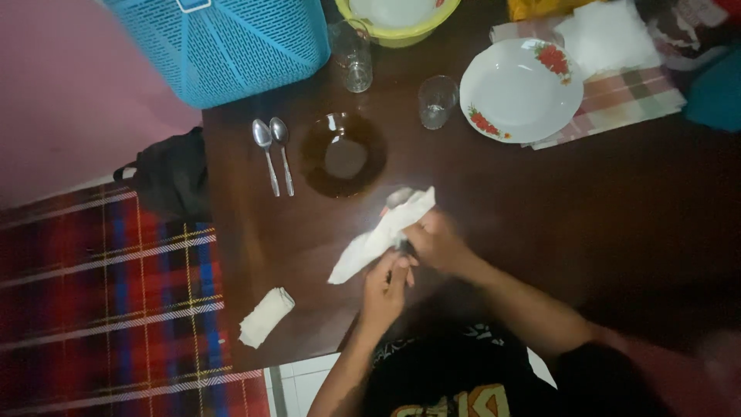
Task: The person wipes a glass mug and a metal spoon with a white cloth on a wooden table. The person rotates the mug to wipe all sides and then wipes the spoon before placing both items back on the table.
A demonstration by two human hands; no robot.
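Note:
Over the dark wooden table (540,208), my right hand (436,241) wraps a white cloth (370,241) around the bowl end of a metal spoon (399,198). My left hand (386,289) sits just below it and holds the spoon's handle, which is mostly hidden by the fingers and cloth. The cloth's loose end hangs toward the lower left. Two more spoons (274,150) lie side by side on the table to the left, beside a dark glass bowl (343,154).
A folded white cloth (265,316) lies near the table's front left corner. Two clear glasses (352,55) (437,100), a white flowered plate (519,91) on a checked cloth (625,96), a yellow-green bowl (401,31) and a blue basket (224,46) stand at the back.

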